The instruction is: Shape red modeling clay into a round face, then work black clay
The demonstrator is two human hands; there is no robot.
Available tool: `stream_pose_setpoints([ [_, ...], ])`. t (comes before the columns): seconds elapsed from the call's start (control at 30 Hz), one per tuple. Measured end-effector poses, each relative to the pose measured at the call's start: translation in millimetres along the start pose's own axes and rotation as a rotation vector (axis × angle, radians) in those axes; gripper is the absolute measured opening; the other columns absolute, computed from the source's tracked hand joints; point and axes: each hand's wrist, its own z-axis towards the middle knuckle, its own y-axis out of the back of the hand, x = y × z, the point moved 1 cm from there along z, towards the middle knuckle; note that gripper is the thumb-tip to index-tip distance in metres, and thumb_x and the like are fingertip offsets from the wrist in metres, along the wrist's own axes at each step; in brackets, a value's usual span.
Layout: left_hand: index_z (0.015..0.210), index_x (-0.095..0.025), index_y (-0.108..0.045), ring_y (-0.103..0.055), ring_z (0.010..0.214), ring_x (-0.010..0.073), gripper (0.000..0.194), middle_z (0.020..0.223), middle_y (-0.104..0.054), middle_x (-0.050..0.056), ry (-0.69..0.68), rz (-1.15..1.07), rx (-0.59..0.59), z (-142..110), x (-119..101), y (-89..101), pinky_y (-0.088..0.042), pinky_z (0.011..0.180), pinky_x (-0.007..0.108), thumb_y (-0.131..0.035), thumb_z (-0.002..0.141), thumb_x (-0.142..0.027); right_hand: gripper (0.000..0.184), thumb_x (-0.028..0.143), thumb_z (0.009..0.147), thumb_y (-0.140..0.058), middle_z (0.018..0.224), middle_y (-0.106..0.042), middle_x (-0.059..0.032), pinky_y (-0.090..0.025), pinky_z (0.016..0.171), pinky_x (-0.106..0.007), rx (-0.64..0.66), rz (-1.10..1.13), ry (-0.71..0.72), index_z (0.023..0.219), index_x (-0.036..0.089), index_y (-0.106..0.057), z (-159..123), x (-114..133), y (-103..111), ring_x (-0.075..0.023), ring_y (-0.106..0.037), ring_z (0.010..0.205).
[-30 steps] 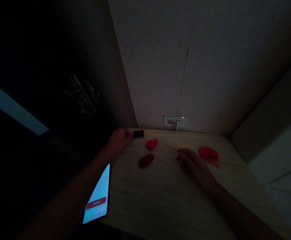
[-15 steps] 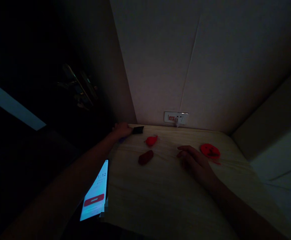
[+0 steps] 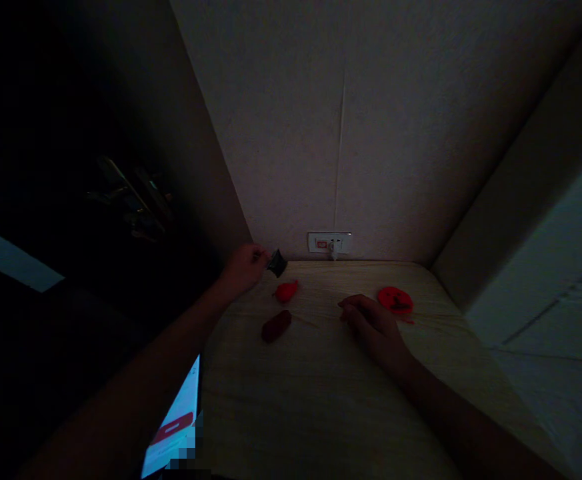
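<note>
My left hand [image 3: 245, 270] is at the back left of the wooden tabletop [image 3: 321, 400], thumb and fingers pinched on a small black piece [image 3: 277, 263] with a flared end. What exactly it is stays unclear in the dim light. Just in front of it lies a small bright red pouch-like thing [image 3: 287, 291] with a thin tip. Nearer to me is a dark red oblong thing [image 3: 276, 327]. My right hand [image 3: 373, 327] rests on the tabletop with loosely curved fingers and nothing visible in them. Beside it lies a flat red disc [image 3: 395, 301] with dark marks.
A wall socket [image 3: 329, 243] with a plug [image 3: 333, 250] sits just above the table's back edge. On the left, a lit phone [image 3: 178, 407] is partly behind my left forearm. A dark door with a metal handle [image 3: 135, 193] stands further left.
My left hand has moved slightly right, and the black piece is now tilted up from its flatter position. My right hand's fingers have curled in a little. The view has shifted.
</note>
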Motion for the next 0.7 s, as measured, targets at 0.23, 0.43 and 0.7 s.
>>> stream_pose_setpoints([
  [0.23, 0.081, -0.020, -0.063, -0.065, 0.067, 0.0196, 0.022, 0.073, -0.069, 0.004, -0.172, -0.292, -0.008, -71, -82, -77.7, -0.044, 0.064, 0.030, -0.049, 0.095, -0.031, 0.040, 0.056, 0.097, -0.055, 0.063, -0.053, 0.0011, -0.036, 0.054, -0.028, -0.104, -0.026, 0.123, 0.074, 0.023, -0.055, -1, 21, 2, -0.0165, -0.048, 0.057],
  [0.43, 0.082, -0.021, -0.063, -0.064, 0.074, 0.0213, 0.016, 0.080, -0.070, 0.006, -0.281, -0.401, 0.020, -80, -90, -113.8, -0.044, 0.068, 0.032, -0.050, 0.093, -0.022, 0.033, 0.048, 0.101, -0.049, 0.068, -0.056, 0.0000, -0.037, 0.059, -0.030, -0.116, -0.243, 0.137, 0.080, 0.023, -0.056, 4, 14, 15, -0.0181, -0.052, 0.063],
  [0.7, 0.086, -0.022, -0.059, -0.064, 0.083, 0.0215, 0.016, 0.089, -0.068, 0.006, -0.359, -0.341, 0.052, -87, -73, -124.6, -0.047, 0.076, 0.033, -0.047, 0.097, -0.021, 0.023, 0.032, 0.103, -0.042, 0.068, -0.056, -0.0006, -0.032, 0.057, -0.030, -0.043, -0.477, 0.157, 0.081, 0.024, -0.048, 3, 9, 10, -0.0181, -0.052, 0.059],
])
